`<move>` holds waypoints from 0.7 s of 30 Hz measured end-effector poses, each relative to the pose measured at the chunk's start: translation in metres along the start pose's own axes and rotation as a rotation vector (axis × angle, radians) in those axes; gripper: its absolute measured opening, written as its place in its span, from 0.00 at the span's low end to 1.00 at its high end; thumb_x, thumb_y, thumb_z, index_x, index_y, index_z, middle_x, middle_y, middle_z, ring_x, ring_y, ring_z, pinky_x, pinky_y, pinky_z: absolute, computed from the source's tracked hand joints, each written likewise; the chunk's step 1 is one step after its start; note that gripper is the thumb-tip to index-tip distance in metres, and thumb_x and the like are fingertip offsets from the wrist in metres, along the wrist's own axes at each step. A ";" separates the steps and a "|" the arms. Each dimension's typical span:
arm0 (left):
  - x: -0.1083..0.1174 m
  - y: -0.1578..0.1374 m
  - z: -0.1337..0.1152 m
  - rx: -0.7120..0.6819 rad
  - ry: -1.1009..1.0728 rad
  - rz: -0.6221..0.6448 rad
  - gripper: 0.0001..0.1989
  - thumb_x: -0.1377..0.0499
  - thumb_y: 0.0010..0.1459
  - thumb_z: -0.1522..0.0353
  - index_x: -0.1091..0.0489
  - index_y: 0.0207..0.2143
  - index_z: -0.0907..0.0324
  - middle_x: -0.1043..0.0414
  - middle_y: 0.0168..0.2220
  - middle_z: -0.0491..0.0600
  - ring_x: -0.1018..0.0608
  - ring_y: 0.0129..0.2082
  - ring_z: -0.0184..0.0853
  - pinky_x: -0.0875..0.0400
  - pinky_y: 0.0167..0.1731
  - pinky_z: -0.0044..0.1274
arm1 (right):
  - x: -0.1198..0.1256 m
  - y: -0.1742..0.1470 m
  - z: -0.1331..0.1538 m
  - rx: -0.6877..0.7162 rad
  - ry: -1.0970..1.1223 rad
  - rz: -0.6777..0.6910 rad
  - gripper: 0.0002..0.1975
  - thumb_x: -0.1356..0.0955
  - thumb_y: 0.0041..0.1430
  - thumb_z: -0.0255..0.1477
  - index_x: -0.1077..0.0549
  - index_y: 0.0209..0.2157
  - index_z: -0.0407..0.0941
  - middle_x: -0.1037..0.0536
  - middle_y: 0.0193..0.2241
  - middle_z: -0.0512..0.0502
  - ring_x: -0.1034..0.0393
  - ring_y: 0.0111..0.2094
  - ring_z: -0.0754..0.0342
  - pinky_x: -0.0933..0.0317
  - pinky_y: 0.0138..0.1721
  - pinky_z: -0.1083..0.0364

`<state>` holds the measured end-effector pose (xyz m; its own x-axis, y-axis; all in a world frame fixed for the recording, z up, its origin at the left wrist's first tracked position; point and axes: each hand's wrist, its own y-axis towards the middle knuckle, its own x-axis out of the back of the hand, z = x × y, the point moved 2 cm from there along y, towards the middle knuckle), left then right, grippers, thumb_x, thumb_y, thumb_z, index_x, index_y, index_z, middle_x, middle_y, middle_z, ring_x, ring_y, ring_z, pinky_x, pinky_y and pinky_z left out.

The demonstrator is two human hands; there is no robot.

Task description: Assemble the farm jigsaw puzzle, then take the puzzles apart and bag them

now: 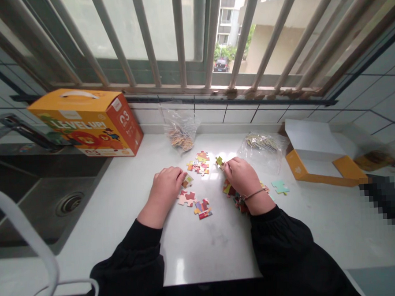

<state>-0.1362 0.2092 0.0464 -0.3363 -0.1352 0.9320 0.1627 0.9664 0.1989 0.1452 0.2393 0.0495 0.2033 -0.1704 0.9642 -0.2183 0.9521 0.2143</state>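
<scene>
Between the thumb and fingers of my right hand (242,176) is a small green puzzle piece (219,160), raised at the fingertips. My left hand (168,185) rests on the counter, its fingers curled against a greenish-brown puzzle piece (187,181). Just below it lie pink and red joined pieces (186,198) and a purple, red and yellow group (203,209). Orange and pink pieces (198,168) lie between and beyond my hands. A pile of loose pieces (229,188) is partly hidden under my right hand and wrist. Further right lies a mint-green piece (280,187).
Two clear bags, one of brown pieces (181,140) and one of greenish pieces (261,142), lie at the back. An orange carton (93,122) stands left beside the sink (71,203). An opened orange box (324,168) sits right. A white cable (33,245) curves at lower left.
</scene>
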 end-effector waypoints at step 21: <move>0.002 -0.005 0.004 -0.030 -0.216 -0.123 0.15 0.34 0.69 0.53 0.25 0.39 0.55 0.24 0.35 0.48 0.24 0.35 0.39 0.35 0.37 0.29 | 0.014 -0.029 0.021 0.024 0.086 -0.027 0.15 0.34 0.76 0.39 0.21 0.40 0.45 0.19 0.43 0.35 0.27 0.48 0.41 0.36 0.54 0.45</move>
<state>-0.1411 0.2048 0.0462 -0.5452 -0.1985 0.8145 0.1347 0.9382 0.3188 0.1341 0.2042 0.0598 0.2903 -0.1725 0.9413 -0.2343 0.9409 0.2447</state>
